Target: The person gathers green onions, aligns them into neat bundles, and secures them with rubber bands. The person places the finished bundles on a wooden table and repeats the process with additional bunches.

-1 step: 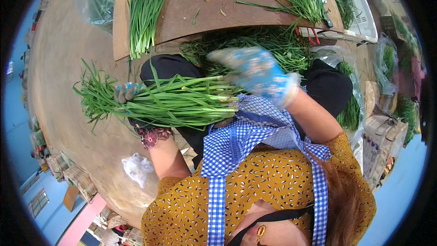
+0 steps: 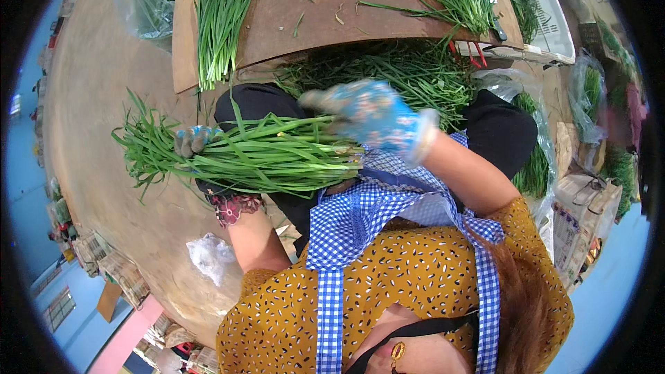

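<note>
The left hand [image 2: 192,140] has its grip closed around a bundle of green chives [image 2: 256,154] lying across the lap. The gloved right hand [image 2: 374,116], blurred, hovers at the bundle's root end; whether its grip is open I cannot tell. Keeping the stems level and aligned would help.

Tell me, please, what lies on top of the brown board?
On the brown board lie two loose heaps of green chives, one left, one right. Whatever is beneath the heaps is covered.
</note>
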Available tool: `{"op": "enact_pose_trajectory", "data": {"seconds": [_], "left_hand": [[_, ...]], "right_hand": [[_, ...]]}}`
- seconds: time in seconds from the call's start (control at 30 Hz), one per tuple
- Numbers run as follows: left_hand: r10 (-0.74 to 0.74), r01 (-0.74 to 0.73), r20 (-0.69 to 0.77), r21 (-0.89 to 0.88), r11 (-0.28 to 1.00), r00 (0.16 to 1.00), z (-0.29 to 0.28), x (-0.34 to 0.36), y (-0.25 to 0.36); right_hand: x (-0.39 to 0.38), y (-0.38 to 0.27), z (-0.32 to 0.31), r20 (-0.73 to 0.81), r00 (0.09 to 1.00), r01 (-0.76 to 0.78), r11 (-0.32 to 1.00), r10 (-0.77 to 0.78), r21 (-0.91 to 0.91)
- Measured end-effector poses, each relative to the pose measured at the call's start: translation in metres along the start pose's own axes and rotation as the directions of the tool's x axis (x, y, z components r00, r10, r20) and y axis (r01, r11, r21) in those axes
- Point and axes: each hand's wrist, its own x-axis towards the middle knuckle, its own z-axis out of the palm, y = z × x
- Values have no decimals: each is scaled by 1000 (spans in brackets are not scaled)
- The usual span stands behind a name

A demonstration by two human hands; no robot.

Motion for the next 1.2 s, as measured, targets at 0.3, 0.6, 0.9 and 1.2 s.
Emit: {"op": "enact_pose_trajectory", "data": {"seconds": [0.3, 0.6, 0.9, 1.2], "left_hand": [[200, -197, -32, 67, 978, 979, 6, -9, -16], [19, -11, 108, -80, 997, 994, 10, 13, -14], [182, -178, 44, -94, 980, 982, 7, -4, -11], [143, -144, -15, -96, 985, 990, 3, -3, 3]], "right_hand": [[-12, -16, 2, -18, 999, -27, 983, 30, 180], [15, 4, 13, 573, 785, -619, 271, 237, 737], [-9, 34, 32, 198, 925, -378, 851, 326, 365], [-36, 43, -17, -26, 917, -395, 897, 398, -197]]}}
